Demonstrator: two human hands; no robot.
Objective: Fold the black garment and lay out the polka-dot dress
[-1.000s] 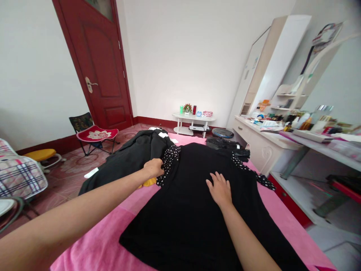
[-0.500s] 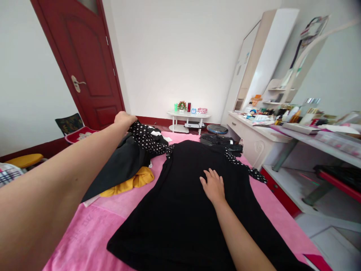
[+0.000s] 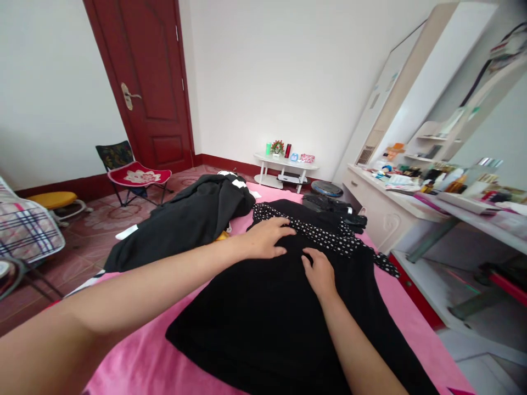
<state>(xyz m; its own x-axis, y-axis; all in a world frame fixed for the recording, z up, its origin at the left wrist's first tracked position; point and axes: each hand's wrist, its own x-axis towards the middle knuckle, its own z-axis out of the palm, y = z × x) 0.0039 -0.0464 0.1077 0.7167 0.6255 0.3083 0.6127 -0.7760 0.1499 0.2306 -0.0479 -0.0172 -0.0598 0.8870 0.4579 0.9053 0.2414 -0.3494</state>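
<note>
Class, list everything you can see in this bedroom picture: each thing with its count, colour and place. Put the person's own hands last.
dress: one, black, flat on the bedspread
dotted sleeve: one, black with white dots, folded across the dress top
bedspread: one, pink, under the clothes
coat: one, black, heaped left of the dress
door: one, dark red, shut, far left
folding chair: one, red seat, by the door
small table: one, white, far wall
dresser: one, white, right
left hand: on the dotted sleeve
right hand: flat on the dress
</note>
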